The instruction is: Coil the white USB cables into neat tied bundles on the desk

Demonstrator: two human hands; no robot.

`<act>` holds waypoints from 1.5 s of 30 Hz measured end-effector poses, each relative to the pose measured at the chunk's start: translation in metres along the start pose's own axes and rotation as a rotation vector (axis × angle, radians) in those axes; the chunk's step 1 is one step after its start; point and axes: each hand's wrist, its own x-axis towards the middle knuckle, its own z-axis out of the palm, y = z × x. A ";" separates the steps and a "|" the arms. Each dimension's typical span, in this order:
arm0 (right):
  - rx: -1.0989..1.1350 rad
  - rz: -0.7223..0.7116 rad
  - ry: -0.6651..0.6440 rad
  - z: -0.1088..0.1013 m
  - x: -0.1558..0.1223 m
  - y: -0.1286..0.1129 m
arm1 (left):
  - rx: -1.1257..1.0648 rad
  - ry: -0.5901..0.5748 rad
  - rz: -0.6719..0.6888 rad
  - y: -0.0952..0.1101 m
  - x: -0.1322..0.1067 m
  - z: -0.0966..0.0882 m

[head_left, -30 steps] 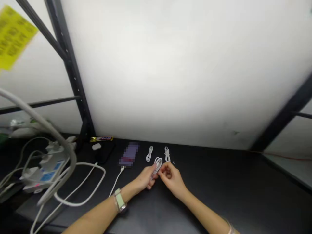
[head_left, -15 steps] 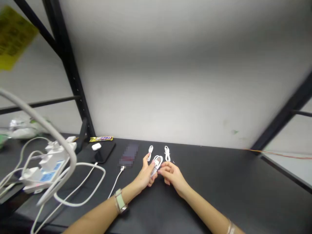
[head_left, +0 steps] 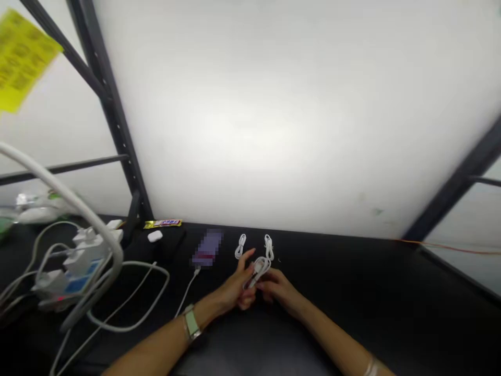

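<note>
A coiled white charging cable (head_left: 263,265) is in my left hand (head_left: 239,288), held between the thumb and fingers above the black tabletop. My right hand (head_left: 279,291) has its fingers pinched together at the lower right edge of this coil. Exactly which part they grip is hard to make out. Behind the hands lie two more white cable bundles: one on the left (head_left: 240,246) and one on the right (head_left: 269,246). The held coil overlaps the lower end of the right bundle in view.
To the left, a phone (head_left: 207,248) is plugged into a white cable (head_left: 188,292). A white earbud case (head_left: 155,236) and a yellow snack bar (head_left: 163,223) lie beyond it. A crowded power strip (head_left: 82,269) and a thick white cord (head_left: 74,198) fill the left side.
The held coil has turned and shifted slightly right, with my left hand moving along. My right fingers have moved down along its edge. The wall looks brighter and the table darker.
</note>
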 end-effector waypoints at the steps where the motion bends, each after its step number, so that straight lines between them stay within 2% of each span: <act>1: -0.009 -0.009 -0.006 0.000 0.000 0.000 | -0.001 0.002 -0.003 0.000 0.000 0.000; 5: -0.057 -0.045 0.012 0.004 0.001 0.000 | -0.019 0.000 -0.013 0.002 -0.002 0.001; 10: -0.063 -0.114 0.050 0.007 -0.001 -0.004 | -0.064 -0.062 -0.071 0.002 -0.005 0.003; 13: -0.087 -0.078 0.005 0.007 -0.002 -0.006 | -0.081 -0.063 -0.106 0.001 -0.005 0.003; 16: -0.115 -0.053 0.035 0.007 -0.002 -0.006 | -0.098 -0.060 -0.125 0.002 -0.006 0.003; 23: -0.128 -0.060 0.040 0.006 -0.001 -0.005 | -0.115 -0.071 -0.114 0.004 -0.005 0.003; 31: -0.254 -0.127 0.081 0.001 0.001 -0.006 | -0.126 -0.034 -0.034 -0.006 0.004 0.000; 37: -0.284 -0.186 0.098 0.006 0.000 -0.010 | -0.103 0.005 -0.076 -0.008 0.006 0.000; 45: -0.417 -0.248 0.195 0.010 -0.003 -0.008 | -0.392 -0.155 -0.185 -0.005 0.004 0.001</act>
